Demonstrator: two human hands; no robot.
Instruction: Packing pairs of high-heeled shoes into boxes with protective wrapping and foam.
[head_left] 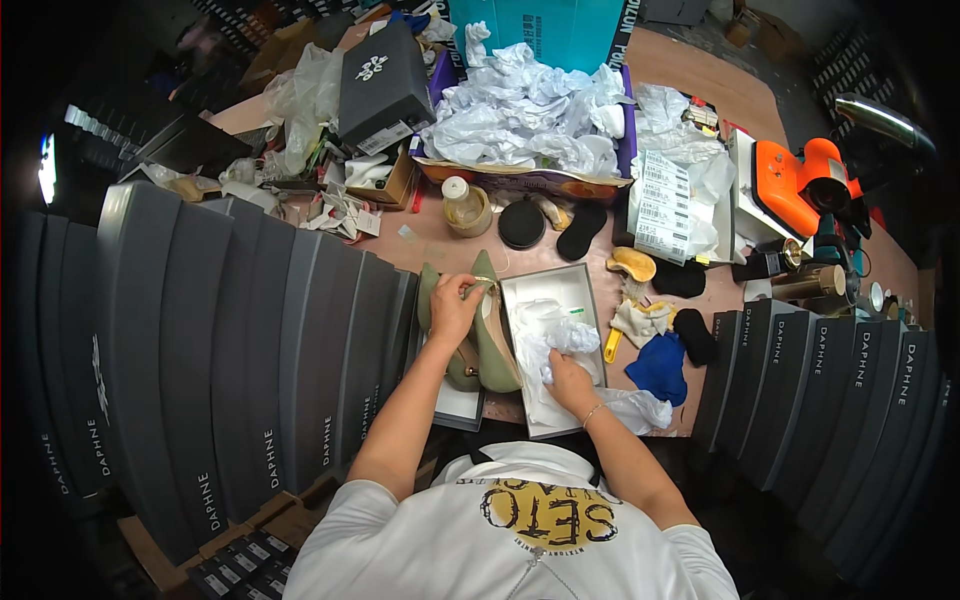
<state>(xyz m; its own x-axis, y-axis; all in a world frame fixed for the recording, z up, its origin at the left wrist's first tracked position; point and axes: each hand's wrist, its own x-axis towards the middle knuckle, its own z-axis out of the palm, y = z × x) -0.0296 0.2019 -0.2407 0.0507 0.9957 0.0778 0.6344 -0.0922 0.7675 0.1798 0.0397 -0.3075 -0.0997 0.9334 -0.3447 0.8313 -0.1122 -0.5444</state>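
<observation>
Two green pointed-toe shoes [493, 345] lie side by side, toes away from me, over a grey box part [460, 408]. My left hand [455, 308] reaches over them, its fingers pinched at the right shoe's opening near the toe. It partly covers the left shoe. Just right of the shoes is an open shoebox [588, 288] with a white inside. Crumpled white tissue paper [545, 325] fills its middle and spills over the near right side. My right hand [570, 388] is closed on this paper inside the box.
Dark grey shoeboxes stand in rows at left [225, 350] and right [790, 380]. Behind are a jar [465, 210], a round black tin [522, 223] and a carton of crumpled paper [530, 110]. A blue cloth [660, 368], sponge [632, 264] and yellow-handled brush [612, 346] lie right.
</observation>
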